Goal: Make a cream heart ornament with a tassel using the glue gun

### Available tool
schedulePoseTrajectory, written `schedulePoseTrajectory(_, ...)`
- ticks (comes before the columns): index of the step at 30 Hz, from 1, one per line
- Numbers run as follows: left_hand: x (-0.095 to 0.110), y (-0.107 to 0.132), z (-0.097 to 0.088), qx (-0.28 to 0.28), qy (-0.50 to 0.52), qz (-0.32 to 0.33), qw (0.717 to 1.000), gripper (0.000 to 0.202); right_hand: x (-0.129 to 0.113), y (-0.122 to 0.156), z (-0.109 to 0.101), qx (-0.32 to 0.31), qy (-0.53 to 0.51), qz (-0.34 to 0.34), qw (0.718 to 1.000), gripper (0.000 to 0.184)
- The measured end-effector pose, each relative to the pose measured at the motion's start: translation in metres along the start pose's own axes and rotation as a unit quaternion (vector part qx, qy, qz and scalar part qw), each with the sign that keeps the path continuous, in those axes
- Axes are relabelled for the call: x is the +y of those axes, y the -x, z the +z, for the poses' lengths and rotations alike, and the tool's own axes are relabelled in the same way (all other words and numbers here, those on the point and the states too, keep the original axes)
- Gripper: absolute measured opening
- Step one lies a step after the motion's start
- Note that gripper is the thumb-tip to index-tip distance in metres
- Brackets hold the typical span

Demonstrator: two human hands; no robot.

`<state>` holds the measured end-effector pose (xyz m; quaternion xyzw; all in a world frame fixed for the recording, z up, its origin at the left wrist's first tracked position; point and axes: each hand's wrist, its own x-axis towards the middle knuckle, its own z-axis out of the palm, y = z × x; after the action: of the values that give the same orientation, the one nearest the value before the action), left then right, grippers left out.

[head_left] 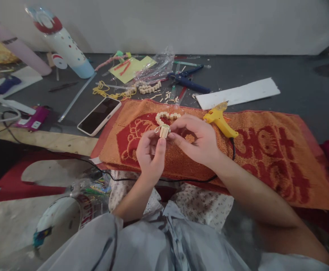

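Observation:
My left hand (152, 152) pinches a small cream-coloured bundle of short sticks (164, 131) upright between thumb and fingers. A thin pale loop of thread sticks out at the bundle's left side. From the right, the closed fingertips of my right hand (196, 139) grip the bundle's edge; whether they also hold the thread is too small to tell. Just behind my hands, a curved strand of cream pieces (161, 118) lies on the orange and red towel (266, 150). A yellow hot glue gun (222, 122) rests on the towel beyond my right hand, its black cable trailing toward me.
A phone (99, 116) lies left of the towel. Behind it are yellow thread (103, 89), loose cream sticks (168, 97), blue cutting pliers (188, 79) and a white strip (239, 93). Bottles (68, 49) stand back left. A black cable (141, 179) crosses the towel's front edge.

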<state>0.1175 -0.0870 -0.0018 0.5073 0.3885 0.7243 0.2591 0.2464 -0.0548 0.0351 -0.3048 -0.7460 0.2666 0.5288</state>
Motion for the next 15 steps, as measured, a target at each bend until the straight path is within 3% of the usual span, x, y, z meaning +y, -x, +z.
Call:
schedulePoseTrajectory(10,-0.003,-0.003,-0.013,0.003,-0.031,-0.037,0.999,0.018,0.0,0.001,0.002,-0.036,0.0,0.004,0.999,0.004)
schedulePoseTrajectory(15,-0.001,-0.008,-0.015,0.012,-0.057,-0.023,0.998,0.02,0.003,0.001,0.003,-0.054,-0.014,0.014,0.998,0.009)
